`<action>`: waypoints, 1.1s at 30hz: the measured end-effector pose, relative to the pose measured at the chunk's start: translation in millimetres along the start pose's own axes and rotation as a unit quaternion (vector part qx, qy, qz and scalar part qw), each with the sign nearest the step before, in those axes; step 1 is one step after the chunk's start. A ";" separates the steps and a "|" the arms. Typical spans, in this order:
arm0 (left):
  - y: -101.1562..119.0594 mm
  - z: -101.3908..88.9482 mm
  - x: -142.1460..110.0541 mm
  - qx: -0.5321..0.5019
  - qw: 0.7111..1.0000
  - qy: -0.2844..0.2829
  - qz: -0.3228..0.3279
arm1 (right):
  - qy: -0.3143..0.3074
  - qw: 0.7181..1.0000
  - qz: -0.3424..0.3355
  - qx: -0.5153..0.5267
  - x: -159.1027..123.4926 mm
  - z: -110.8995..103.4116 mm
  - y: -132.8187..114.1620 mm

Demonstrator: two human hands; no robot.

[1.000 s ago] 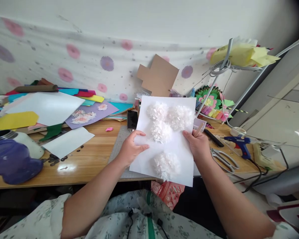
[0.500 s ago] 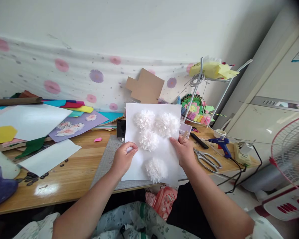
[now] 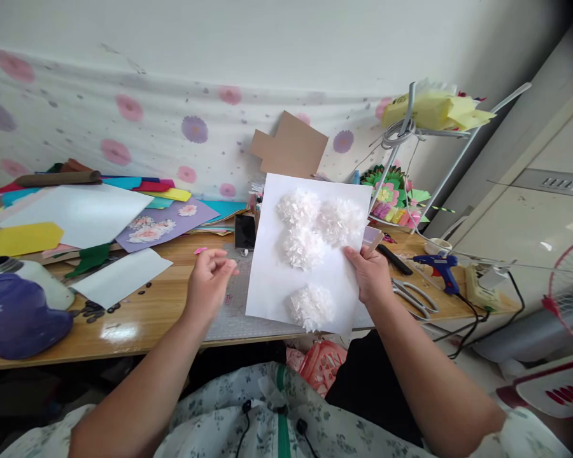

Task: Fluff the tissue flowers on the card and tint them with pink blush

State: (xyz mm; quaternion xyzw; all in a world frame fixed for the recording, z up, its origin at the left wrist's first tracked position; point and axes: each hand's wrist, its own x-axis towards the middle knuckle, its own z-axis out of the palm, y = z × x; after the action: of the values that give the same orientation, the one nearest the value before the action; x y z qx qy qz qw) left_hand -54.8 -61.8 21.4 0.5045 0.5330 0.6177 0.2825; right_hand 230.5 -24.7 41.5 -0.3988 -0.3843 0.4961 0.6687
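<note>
Four fluffy white pompoms of ruffled, petal-like pieces (image 3: 302,248) sit on a flat white rectangular sheet (image 3: 265,280), raised between the two hands and tilted towards the wearer. Three bunch together at the far end; the fourth stands apart, nearer the wearer than either hand. The right hand (image 3: 373,273) pinches the sheet's right edge, thumb on the front face just below the nearest pompom. The left hand (image 3: 207,283) is off the sheet, fingers loosely curled and thumb near their tips; whether it pinches anything small, I cannot tell. A bright pink petal-shaped scrap (image 3: 200,250) lies just beyond it, and a grey gridded cutting mat (image 3: 226,326) spreads between the hands, under the sheet.

For a good hold, the right thumb should stay on the bare margin, since the petals look easily crushed. With one side unsupported, the sheet might sag or twist; fingers under its left edge would steady it. Keep it clear of the silver-handled scissors (image 3: 417,300) and blue glue gun (image 3: 440,270) beside and beyond the right hand.
</note>
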 end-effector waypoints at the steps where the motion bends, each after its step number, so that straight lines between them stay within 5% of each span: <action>1: 2.7 4.1 -1.9 -0.003 1.000 -0.017 0.000 | -0.001 1.000 0.001 0.000 -0.5 0.7 0.3; 4: 11.2 25.1 -6.1 -0.009 0.995 -0.095 -0.021 | -0.012 1.000 0.008 -0.010 -4.5 4.1 1.0; 9: 13.0 46.5 -4.1 -0.044 0.993 -0.099 -0.056 | -0.015 0.999 0.011 -0.036 -9.2 3.5 0.2; 18: 10.0 30.7 -4.5 0.005 0.988 -0.136 -0.071 | -0.028 0.998 0.019 -0.048 -6.4 -3.8 2.6; 25: 15.8 29.8 -8.2 0.157 0.984 -0.047 0.066 | -0.027 0.998 0.009 -0.054 -8.1 -1.2 1.7; 28: 14.9 27.0 -7.2 0.187 0.970 -0.098 0.120 | -0.021 0.998 0.006 -0.061 -7.5 -2.4 0.5; 33: 11.8 18.6 -0.6 0.137 0.966 -0.190 0.111 | -0.009 0.997 0.008 -0.071 -4.7 -6.2 -0.6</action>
State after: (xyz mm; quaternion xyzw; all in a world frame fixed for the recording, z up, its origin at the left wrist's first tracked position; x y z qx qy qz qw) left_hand -35.2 -58.6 30.9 0.7023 0.4900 0.4591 0.2363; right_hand 235.4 -30.3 39.1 -0.4435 -0.4215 0.4767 0.6312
